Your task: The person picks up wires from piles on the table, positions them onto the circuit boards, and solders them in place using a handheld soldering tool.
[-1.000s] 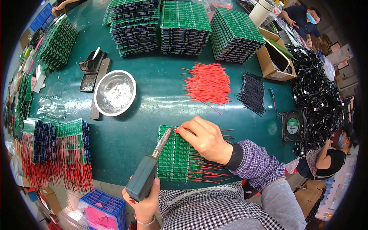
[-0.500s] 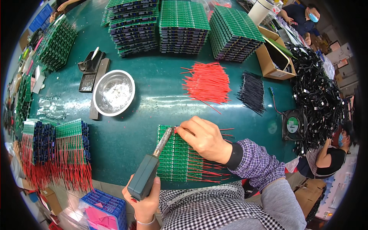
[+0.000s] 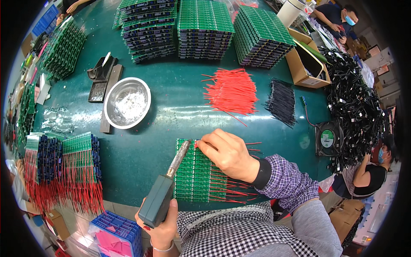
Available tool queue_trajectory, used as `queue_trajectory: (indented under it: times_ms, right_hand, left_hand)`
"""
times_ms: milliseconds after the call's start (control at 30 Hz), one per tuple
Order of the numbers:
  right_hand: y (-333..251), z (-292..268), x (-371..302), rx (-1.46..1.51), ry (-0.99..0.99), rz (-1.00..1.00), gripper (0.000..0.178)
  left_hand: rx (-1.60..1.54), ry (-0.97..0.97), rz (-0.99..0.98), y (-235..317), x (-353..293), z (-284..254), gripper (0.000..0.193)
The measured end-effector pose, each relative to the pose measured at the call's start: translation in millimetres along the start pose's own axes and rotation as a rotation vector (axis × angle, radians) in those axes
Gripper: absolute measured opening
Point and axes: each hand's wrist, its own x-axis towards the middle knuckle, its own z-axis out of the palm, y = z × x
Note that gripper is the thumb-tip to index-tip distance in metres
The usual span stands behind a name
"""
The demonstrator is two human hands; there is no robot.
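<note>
My left hand [image 3: 163,231] is wrapped round the grip of a dark green soldering gun [image 3: 157,201]. Its long metal tip reaches up to the top edge of a green circuit board panel [image 3: 192,182], close to my right fingertips. My right hand [image 3: 229,156] rests over the panel's upper right part, thumb and forefinger pinching a red wire [image 3: 196,144] at the board; most of that wire is hidden by the hand. Red and dark wires [image 3: 233,195] stick out from the panel's right side, below my right wrist.
Beyond the panel lie a pile of red wires [image 3: 231,92] and a bundle of black wires [image 3: 281,103]. A metal bowl [image 3: 112,100] stands left. Board stacks [image 3: 205,19] line the back; wired boards [image 3: 77,158] overhang the left edge. A fan [image 3: 329,139] and tangled cables are right.
The soldering gun has shifted slightly left with my left hand, its tip now a little farther from my right fingertips. My right hand has hardly moved.
</note>
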Motion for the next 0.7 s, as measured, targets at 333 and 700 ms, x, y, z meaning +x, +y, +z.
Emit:
queue_trajectory:
  times_ms: [333,700]
  right_hand:
    - [-7.4,-7.1,2.1,-0.033,0.013,0.005,0.026]
    - [-12.0,-3.4,-5.5,0.003,0.006,0.007,0.028]
  left_hand:
    - [0.052,0.101,-0.040,-9.3,-16.4,-3.2,0.037]
    - [-0.051,0.045,-0.117,-15.6,-24.6,-6.2,0.035]
